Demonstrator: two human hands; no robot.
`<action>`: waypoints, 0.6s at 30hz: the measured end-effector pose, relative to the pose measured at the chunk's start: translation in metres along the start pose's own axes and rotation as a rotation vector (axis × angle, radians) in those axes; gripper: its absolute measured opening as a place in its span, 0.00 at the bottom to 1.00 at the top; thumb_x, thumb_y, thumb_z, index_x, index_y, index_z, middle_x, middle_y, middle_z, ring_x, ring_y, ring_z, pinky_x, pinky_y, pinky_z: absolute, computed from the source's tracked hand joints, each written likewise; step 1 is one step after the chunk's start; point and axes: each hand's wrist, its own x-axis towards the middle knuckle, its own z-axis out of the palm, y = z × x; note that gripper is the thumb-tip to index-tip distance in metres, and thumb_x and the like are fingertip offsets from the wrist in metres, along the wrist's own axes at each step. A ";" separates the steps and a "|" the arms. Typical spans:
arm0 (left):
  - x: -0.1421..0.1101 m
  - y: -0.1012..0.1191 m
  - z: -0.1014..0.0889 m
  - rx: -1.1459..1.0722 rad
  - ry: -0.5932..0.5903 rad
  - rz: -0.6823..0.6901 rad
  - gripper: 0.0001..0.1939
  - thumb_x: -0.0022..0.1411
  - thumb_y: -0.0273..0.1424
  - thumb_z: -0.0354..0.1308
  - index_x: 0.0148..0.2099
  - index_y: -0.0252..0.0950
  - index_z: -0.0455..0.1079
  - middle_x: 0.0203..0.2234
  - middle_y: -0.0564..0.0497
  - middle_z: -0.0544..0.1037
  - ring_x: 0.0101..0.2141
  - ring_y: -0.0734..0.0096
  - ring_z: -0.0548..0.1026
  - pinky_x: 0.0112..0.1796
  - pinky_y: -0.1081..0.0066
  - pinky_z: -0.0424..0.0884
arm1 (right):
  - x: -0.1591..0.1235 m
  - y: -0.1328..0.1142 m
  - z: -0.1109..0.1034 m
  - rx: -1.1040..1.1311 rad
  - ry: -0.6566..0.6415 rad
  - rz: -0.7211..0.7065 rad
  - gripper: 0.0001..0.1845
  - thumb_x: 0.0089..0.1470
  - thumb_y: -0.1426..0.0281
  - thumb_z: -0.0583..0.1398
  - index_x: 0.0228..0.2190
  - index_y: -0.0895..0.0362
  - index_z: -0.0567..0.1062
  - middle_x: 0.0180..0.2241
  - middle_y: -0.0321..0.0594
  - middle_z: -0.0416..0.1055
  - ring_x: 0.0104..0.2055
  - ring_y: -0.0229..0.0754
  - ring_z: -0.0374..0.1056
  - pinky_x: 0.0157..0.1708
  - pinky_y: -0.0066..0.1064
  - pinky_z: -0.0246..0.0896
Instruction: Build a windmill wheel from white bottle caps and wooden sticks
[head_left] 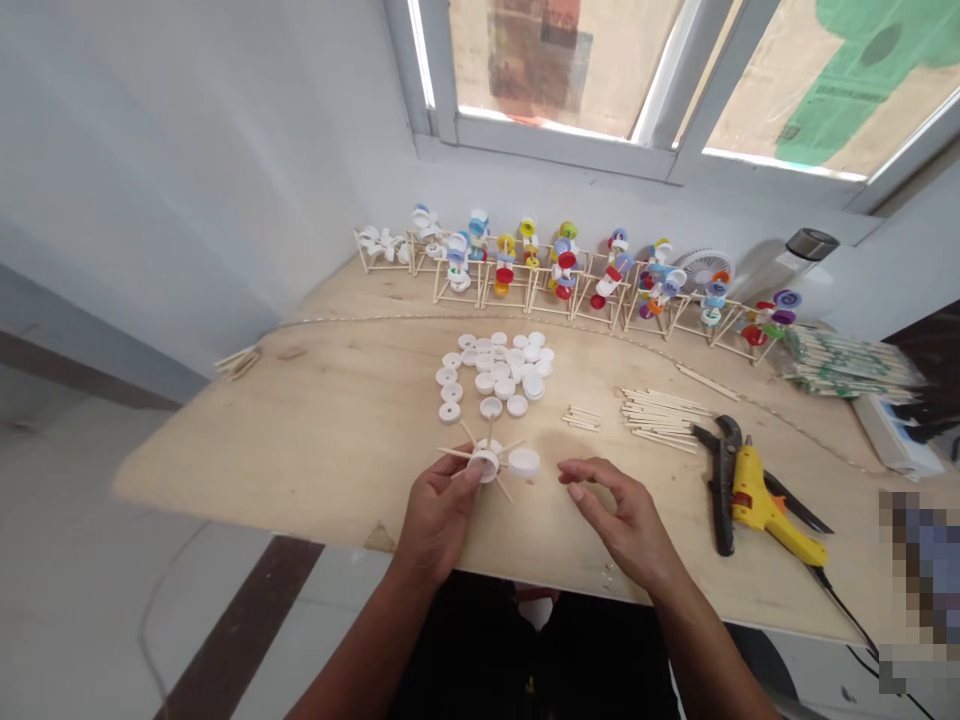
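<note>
On my plywood surface [225,470], off to my right, a yellow hot glue gun [757,505] lies across black-handled pliers [722,500]; farther off stand a small white desk fan [703,270] and a row of bottle-cap models on sticks [566,265].

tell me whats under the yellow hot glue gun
The yellow hot glue gun lies over black-handled pliers, which show on both sides of it. The part beneath the gun is covered.

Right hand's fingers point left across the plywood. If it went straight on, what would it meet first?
The right hand would most likely meet the white plastic bottle cap just beyond its fingertips, beside the stick-and-cap assembly in the left hand; depth is hard to judge here.
</note>
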 end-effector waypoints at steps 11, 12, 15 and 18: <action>-0.015 0.013 -0.002 0.417 -0.125 0.032 0.20 0.43 0.37 0.69 0.41 0.35 0.77 0.38 0.43 0.81 0.39 0.54 0.77 0.42 0.61 0.71 | 0.001 -0.012 0.001 0.035 -0.003 -0.003 0.12 0.56 0.65 0.58 0.42 0.52 0.74 0.44 0.41 0.73 0.49 0.46 0.67 0.51 0.42 0.60; -0.016 0.014 -0.003 0.480 -0.160 0.038 0.19 0.44 0.37 0.68 0.41 0.36 0.77 0.38 0.43 0.81 0.39 0.54 0.77 0.42 0.61 0.71 | 0.002 -0.015 0.001 0.038 -0.011 -0.005 0.12 0.56 0.65 0.58 0.42 0.52 0.74 0.44 0.42 0.73 0.50 0.46 0.66 0.52 0.42 0.59; -0.018 0.017 -0.005 0.645 -0.266 0.105 0.18 0.47 0.35 0.67 0.43 0.39 0.77 0.40 0.45 0.80 0.41 0.56 0.76 0.44 0.62 0.70 | 0.002 -0.022 0.002 0.049 -0.042 -0.006 0.13 0.54 0.65 0.60 0.43 0.51 0.73 0.45 0.41 0.72 0.50 0.46 0.66 0.52 0.42 0.58; -0.021 0.019 -0.004 0.741 -0.342 0.159 0.23 0.48 0.34 0.66 0.49 0.41 0.73 0.36 0.48 0.78 0.40 0.59 0.75 0.44 0.64 0.69 | 0.000 -0.025 0.005 0.048 -0.087 -0.008 0.17 0.52 0.65 0.62 0.46 0.50 0.72 0.44 0.40 0.73 0.49 0.45 0.66 0.52 0.42 0.58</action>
